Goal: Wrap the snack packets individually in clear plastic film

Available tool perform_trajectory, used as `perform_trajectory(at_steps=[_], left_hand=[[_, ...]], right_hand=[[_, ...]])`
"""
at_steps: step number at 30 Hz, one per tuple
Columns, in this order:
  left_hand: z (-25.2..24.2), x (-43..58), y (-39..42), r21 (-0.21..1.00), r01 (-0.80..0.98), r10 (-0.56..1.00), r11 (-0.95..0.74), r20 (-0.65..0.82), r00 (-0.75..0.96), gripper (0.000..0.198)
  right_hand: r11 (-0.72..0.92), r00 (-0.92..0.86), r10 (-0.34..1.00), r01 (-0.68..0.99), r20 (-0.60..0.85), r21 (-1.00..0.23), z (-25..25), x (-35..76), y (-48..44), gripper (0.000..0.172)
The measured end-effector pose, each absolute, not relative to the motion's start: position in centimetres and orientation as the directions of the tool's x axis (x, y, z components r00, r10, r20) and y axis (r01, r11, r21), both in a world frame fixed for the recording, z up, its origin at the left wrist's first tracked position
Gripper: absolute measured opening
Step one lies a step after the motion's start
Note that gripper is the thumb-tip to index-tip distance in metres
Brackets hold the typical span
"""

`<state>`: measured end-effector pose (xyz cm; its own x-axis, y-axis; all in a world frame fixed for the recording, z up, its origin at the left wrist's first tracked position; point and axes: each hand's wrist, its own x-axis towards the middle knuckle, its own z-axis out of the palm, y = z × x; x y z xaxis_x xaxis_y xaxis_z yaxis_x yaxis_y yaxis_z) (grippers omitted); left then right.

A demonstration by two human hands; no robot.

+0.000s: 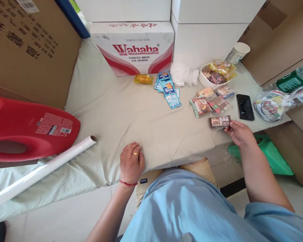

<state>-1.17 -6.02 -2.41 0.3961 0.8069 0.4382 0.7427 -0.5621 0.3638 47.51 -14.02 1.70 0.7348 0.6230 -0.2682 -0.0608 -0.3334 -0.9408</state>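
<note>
My right hand [239, 132] pinches the end of a dark brown wrapped snack bar [219, 122] between thumb and fingers, at the table's front edge. Just behind the bar lie several packaged snacks: a brown-and-green packet [201, 106], a reddish-brown packet [219, 105], a light orange one [206, 92] and a clear-wrapped one [224, 91]. My left hand [131, 160] rests back up on the cloth near the front edge, its fingers loosely curled. No object shows in it; its palm is hidden. Blue sachets [168, 89] lie in an overlapping pile farther back, with a yellow-wrapped snack [143, 79] to their left.
A white bowl [203, 80] of snacks, white crumpled plastic [183, 74] and a paper cup [238, 53] stand behind. A phone [245, 107] and a bagged item [272, 106] lie right. Left are a red jug [30, 131] and white roll [47, 169]. A Wahaha carton [137, 50] stands behind.
</note>
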Motion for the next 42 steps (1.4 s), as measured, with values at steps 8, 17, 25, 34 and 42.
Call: perform_trajectory(at_steps=[8, 17, 25, 34, 42], left_hand=[[-2.5, -1.1, -6.0, 0.329, 0.748, 0.791, -0.576, 0.455, 0.409, 0.02], [-2.4, -1.0, -6.1, 0.346, 0.758, 0.808, -0.553, 0.444, 0.387, 0.022], [-2.3, -1.0, -6.3, 0.363, 0.755, 0.814, -0.546, 0.443, 0.377, 0.025], [-2.1, -1.0, -6.2, 0.347, 0.747, 0.795, -0.567, 0.466, 0.388, 0.023], [-2.2, -1.1, -6.2, 0.346, 0.758, 0.806, -0.554, 0.45, 0.384, 0.023]], right_hand=[[-0.438, 0.825, 0.55, 0.152, -0.131, -0.886, -0.1, 50.6, -8.3, 0.016], [-0.429, 0.487, 0.776, 0.873, 0.401, -0.232, 2.2, 46.4, -8.5, 0.061], [-0.35, 0.358, 0.906, 0.934, 0.225, -0.075, 0.4, 43.2, -4.7, 0.066], [-0.302, 0.324, 0.924, 0.944, 0.202, -0.134, 2.8, 46.5, -3.5, 0.057], [-0.529, 0.521, 0.841, 0.848, 0.145, 0.021, 7.4, 49.3, 5.3, 0.05]])
